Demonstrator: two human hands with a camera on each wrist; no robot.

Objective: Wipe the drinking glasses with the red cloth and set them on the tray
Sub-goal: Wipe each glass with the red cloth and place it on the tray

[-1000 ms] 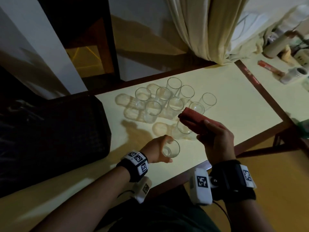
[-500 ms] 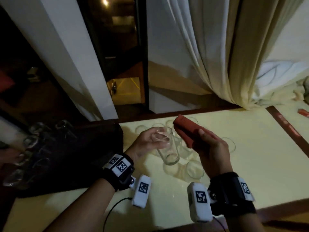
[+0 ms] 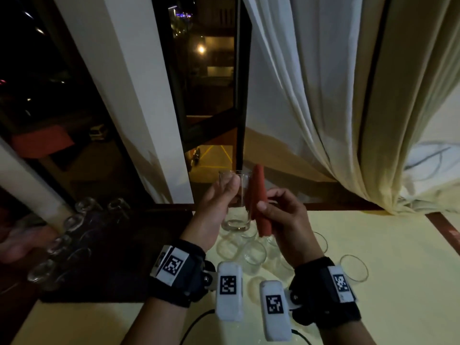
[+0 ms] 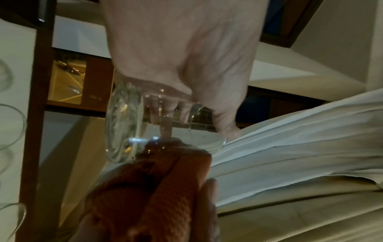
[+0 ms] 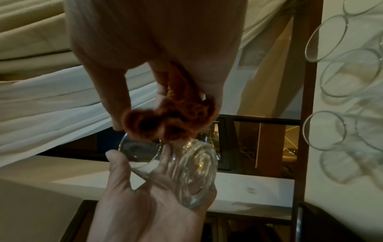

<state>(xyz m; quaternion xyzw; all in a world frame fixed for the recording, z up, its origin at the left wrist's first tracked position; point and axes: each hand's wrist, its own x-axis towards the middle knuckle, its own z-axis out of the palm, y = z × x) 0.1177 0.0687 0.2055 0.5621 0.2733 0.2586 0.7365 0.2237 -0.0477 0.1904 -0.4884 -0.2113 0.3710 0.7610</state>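
My left hand (image 3: 221,195) grips a clear drinking glass (image 3: 236,215) upright in the air above the table, fingers curled round its side. My right hand (image 3: 276,212) holds the folded red cloth (image 3: 260,195) against the glass's right side. In the left wrist view the glass (image 4: 132,124) lies under the fingers with the cloth (image 4: 165,188) touching it. In the right wrist view the cloth (image 5: 172,117) meets the glass (image 5: 186,167) near its rim. A dark tray (image 3: 129,257) lies at the left with several glasses (image 3: 74,220) on it.
Several more glasses (image 3: 254,255) stand on the pale yellow table (image 3: 373,295) below my hands, one (image 3: 353,267) apart at the right. A white curtain (image 3: 323,95) hangs behind. Another person's blurred hand (image 3: 22,242) reaches over the tray's left end. A cable (image 3: 196,322) runs by my left wrist.
My left hand lifted the glass from the table to chest height. The right hand brought the cloth against its side. My head tilted up toward the window.
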